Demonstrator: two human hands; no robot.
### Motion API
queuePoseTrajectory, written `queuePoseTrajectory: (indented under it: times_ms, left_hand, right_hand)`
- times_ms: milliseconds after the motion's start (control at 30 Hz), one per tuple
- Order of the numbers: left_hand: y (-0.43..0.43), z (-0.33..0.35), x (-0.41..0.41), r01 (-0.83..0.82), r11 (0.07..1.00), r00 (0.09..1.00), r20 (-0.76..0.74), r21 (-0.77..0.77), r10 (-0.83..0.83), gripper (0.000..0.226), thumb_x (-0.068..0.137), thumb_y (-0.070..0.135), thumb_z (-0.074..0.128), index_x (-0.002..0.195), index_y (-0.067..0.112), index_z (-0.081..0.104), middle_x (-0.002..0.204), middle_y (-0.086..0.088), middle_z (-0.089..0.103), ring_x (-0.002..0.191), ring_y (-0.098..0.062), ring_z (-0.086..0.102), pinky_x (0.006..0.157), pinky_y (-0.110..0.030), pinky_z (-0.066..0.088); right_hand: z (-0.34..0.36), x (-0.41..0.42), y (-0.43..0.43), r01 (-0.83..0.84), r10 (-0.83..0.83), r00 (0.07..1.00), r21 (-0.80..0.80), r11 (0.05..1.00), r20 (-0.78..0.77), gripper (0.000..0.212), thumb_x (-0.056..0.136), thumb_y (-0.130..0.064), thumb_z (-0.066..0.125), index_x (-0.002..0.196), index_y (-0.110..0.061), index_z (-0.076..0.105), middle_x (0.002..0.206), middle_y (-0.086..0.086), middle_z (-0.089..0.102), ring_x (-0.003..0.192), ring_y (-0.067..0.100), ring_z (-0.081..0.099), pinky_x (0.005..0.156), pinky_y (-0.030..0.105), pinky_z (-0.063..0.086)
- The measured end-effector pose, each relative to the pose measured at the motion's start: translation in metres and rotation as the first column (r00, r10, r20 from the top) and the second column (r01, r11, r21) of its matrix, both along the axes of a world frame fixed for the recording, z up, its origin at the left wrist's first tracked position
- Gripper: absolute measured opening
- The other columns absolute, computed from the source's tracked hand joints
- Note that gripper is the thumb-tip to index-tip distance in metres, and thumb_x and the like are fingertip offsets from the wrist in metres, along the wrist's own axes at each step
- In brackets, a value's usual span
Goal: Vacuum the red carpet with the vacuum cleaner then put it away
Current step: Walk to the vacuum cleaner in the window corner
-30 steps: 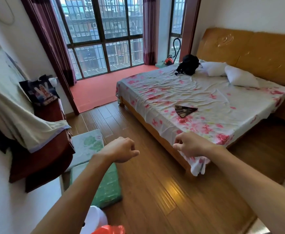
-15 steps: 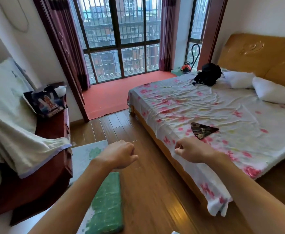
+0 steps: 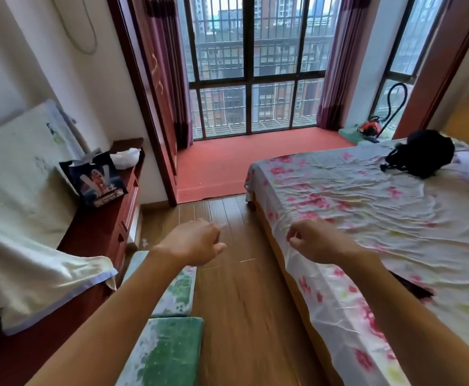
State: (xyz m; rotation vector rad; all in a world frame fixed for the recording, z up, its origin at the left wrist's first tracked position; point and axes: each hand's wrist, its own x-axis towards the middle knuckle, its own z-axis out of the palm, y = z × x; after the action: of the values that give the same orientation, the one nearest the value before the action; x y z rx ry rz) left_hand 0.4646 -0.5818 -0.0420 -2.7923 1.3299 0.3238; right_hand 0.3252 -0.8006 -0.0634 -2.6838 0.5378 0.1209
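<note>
The red carpet (image 3: 244, 160) covers the raised floor of the window bay straight ahead. A small red vacuum cleaner (image 3: 369, 129) with a black looped hose stands at the carpet's far right corner, behind the bed. My left hand (image 3: 193, 240) and my right hand (image 3: 315, 240) are stretched out in front of me above the wooden floor, both with fingers curled and holding nothing. Both are far from the vacuum cleaner.
A bed (image 3: 366, 207) with a floral sheet fills the right side, with a black bag (image 3: 422, 153) on it. A dark red dresser (image 3: 102, 227) draped with a cloth stands at the left. Green cushions (image 3: 169, 344) lie on the floor by the dresser.
The view has moved forward and turned left towards the window bay. The carpet and vacuum cleaner appear nearer. Both hands stay curled and held out in front.
</note>
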Motion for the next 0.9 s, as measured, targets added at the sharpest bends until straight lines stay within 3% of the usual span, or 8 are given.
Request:
queuePoseTrajectory:
  times_ms: [233, 367, 500, 900]
  left_hand:
    - [-0.067, -0.028, 0.121, -0.074, 0.997, 0.997, -0.022, 0.027, 0.075, 0.034, 0.100, 0.044, 0.051, 0.092, 0.015, 0.068, 0.091, -0.002, 0.066, 0.079, -0.017, 0.062, 0.062, -0.029, 0.044]
    - [-0.115, -0.035, 0.209, -0.103, 0.994, 0.995, -0.010, 0.025, 0.103, 0.034, 0.100, 0.043, 0.051, 0.095, 0.014, 0.067, 0.094, -0.003, 0.065, 0.084, -0.020, 0.063, 0.080, -0.038, 0.055]
    - [-0.169, -0.026, 0.289, -0.109, 0.993, 0.994, -0.013, -0.037, 0.108, 0.035, 0.100, 0.045, 0.051, 0.093, 0.014, 0.067, 0.092, -0.002, 0.065, 0.082, -0.018, 0.063, 0.078, -0.037, 0.056]
    - [-0.305, -0.026, 0.458, -0.129, 0.991, 0.989, -0.080, -0.043, 0.125, 0.038, 0.100, 0.049, 0.049, 0.093, 0.015, 0.064, 0.089, -0.003, 0.065, 0.080, -0.020, 0.063, 0.080, -0.041, 0.056]
  right_hand:
    - [-0.024, 0.129, -0.080, -0.048, 0.048, 0.999, -0.010, 0.999, -0.004, 0.020, 0.099, -0.022, 0.051, 0.103, -0.020, 0.070, 0.096, -0.006, 0.066, 0.073, 0.002, 0.058, 0.057, 0.014, 0.038]
    - [-0.030, 0.223, -0.127, 0.016, -0.016, 1.000, -0.014, 1.000, 0.006, 0.019, 0.098, -0.024, 0.052, 0.095, -0.019, 0.070, 0.096, -0.001, 0.070, 0.078, 0.009, 0.063, 0.064, 0.024, 0.051]
    - [-0.027, 0.310, -0.169, 0.110, -0.109, 0.993, -0.013, 0.994, 0.049, 0.021, 0.095, -0.024, 0.052, 0.096, -0.016, 0.071, 0.095, 0.003, 0.070, 0.081, 0.019, 0.065, 0.076, 0.042, 0.057]
    - [-0.038, 0.492, -0.294, 0.094, -0.095, 0.995, 0.042, 0.995, 0.027, 0.024, 0.094, -0.026, 0.053, 0.089, -0.012, 0.072, 0.089, 0.005, 0.071, 0.073, 0.018, 0.066, 0.070, 0.042, 0.059]
